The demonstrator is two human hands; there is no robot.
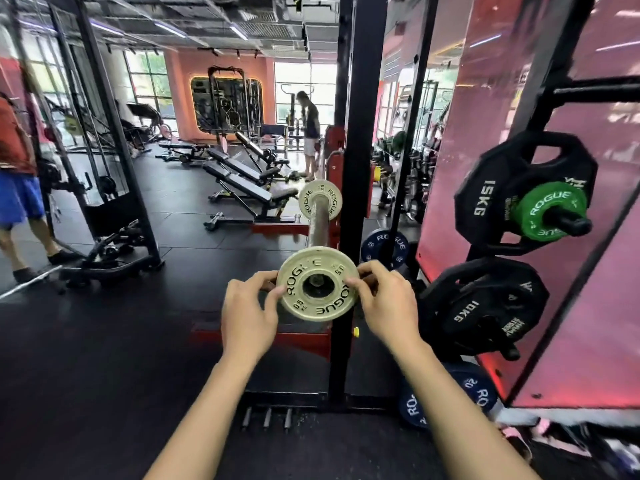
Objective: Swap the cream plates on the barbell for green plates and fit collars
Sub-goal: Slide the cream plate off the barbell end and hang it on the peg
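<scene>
Near plate: cream, at the near tip of the bar, almost off.
Hands: your left hand and right hand pinch its two rims, so it slides straight.
Far plate: cream, on the bar.
Green plate: waits on the right rack peg.
Collars: none visible.

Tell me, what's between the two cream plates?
Only the bare metal bar runs between the near cream plate and the far cream plate, seen from the head camera.
</scene>
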